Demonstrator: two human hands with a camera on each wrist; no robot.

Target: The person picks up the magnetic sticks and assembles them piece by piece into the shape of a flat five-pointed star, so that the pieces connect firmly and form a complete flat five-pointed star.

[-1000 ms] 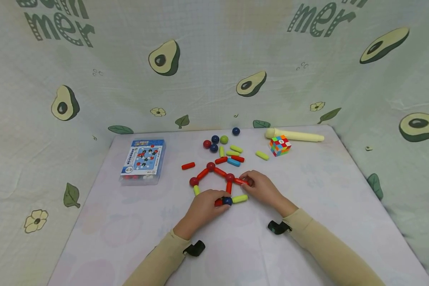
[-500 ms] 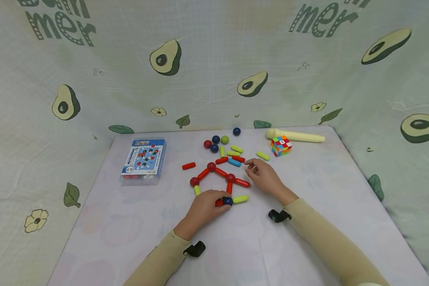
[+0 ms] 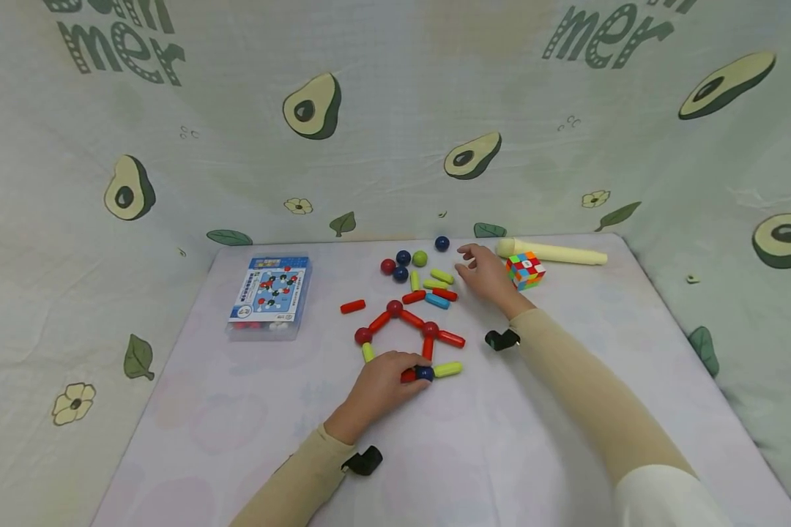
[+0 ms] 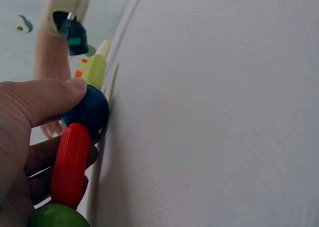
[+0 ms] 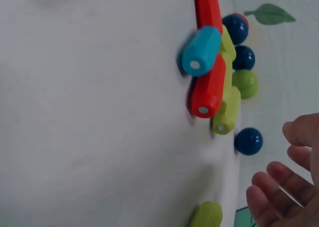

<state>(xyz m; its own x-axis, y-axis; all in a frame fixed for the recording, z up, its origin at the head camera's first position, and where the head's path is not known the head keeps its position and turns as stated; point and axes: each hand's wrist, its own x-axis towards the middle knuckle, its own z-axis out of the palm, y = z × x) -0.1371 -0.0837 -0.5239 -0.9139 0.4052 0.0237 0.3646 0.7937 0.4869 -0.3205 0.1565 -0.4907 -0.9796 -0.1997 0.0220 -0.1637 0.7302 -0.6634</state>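
My left hand (image 3: 384, 388) pinches a dark blue ball (image 4: 92, 110) between thumb and fingers. This ball belongs to a ring of magnetic rods and balls lying on the table. A red rod (image 4: 72, 162) joins it to a green ball (image 4: 59, 216), which the hand hides in the head view. From the blue ball a yellow-green rod (image 3: 448, 369) sticks out to the right. Another red rod (image 3: 451, 339) projects from a red ball (image 3: 431, 330). My right hand (image 3: 491, 282), fingers apart and holding nothing, hovers near a loose blue ball (image 5: 248, 141) at the back.
Loose red, blue and green balls (image 3: 420, 258) lie at the back with several rods, including a light blue rod (image 3: 438, 301). A puzzle cube (image 3: 525, 271) and a pale yellow microphone-shaped thing (image 3: 560, 253) are right of the right hand. A clear plastic box (image 3: 270, 298) lies left.
My right hand has let go of the red rod attached to the right-hand red ball and moved toward the back of the table. My left hand stays on the blue ball.
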